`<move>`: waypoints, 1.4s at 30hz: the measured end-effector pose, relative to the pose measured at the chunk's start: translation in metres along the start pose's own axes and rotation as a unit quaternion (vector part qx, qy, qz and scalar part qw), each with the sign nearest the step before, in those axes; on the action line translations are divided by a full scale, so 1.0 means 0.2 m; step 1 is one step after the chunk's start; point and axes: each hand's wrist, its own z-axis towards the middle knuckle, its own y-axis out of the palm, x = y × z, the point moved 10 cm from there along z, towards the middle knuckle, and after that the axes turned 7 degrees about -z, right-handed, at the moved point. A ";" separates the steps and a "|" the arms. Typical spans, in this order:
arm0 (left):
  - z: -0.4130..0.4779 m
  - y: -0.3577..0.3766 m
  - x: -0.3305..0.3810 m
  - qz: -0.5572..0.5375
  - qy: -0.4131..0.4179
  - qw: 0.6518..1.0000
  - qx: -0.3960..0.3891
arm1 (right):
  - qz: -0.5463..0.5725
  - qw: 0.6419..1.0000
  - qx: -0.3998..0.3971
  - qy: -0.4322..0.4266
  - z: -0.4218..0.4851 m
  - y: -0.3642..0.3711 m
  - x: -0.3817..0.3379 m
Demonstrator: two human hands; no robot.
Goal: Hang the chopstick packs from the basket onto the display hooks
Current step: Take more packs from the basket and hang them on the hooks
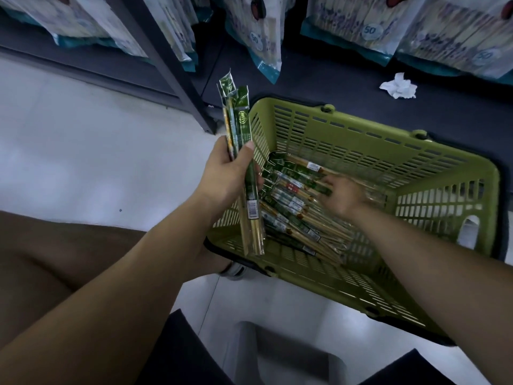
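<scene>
A green plastic basket [388, 140] stands on the floor against the dark shelf base. Several chopstick packs [294, 207] with green headers lie piled on its bottom. My left hand [230, 173] grips a small bunch of chopstick packs [241, 126] upright, just left of the basket's rim. My right hand [342, 194] is down inside the basket, blurred, its fingers on a green-topped pack at the top of the pile. Whether those fingers close round the pack is not clear. No display hooks are in view.
Large bagged chopstick packs [361, 26] hang or lean along the top of the view above the dark shelf base [333, 79]. A crumpled white paper [399, 86] lies on that base. A dark upright post [177, 87] stands at left. My knees fill the lower left.
</scene>
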 end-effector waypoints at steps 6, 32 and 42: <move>0.02 0.01 -0.04 -0.016 -0.016 1.000 0.010 | -0.102 0.995 0.003 0.005 0.09 0.06 -0.04; 0.02 0.08 -0.14 -0.076 -0.093 0.992 -0.022 | 0.309 0.938 0.083 -0.135 -0.23 -0.32 -0.50; -0.03 0.13 -0.01 -0.110 -0.020 0.991 -0.073 | 0.144 0.940 0.163 -0.263 -0.46 -0.43 -0.79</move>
